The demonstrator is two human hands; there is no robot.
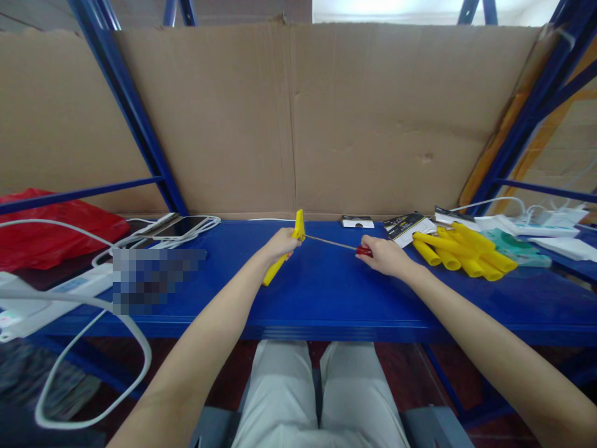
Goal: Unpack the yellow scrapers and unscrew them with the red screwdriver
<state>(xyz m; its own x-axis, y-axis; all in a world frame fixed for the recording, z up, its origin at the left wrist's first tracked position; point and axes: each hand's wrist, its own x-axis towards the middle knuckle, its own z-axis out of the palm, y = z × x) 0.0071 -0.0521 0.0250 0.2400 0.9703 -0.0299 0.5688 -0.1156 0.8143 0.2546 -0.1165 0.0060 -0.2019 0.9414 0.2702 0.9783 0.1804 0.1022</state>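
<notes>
While the left hand (281, 244), just left of the frame's centre, is closed around a yellow tool (275, 269), the right hand (383, 255), right of centre, grips the red handle of a screwdriver (332, 242). The screwdriver's thin metal shaft points left, and its tip meets the upper part of the yellow tool. Both hands are over a blue surface (340, 298) that crosses the middle of the frame. To the right of the right hand lies a pile of yellow tubes (466, 249), with black-and-white cards (408, 228) just behind its left end and a pale green bag (513, 249) against its right side. White cables (200, 229) and a red bag (60, 227) are at the left of the frame. Tall brown cardboard (373, 118) stands behind the surface.
</notes>
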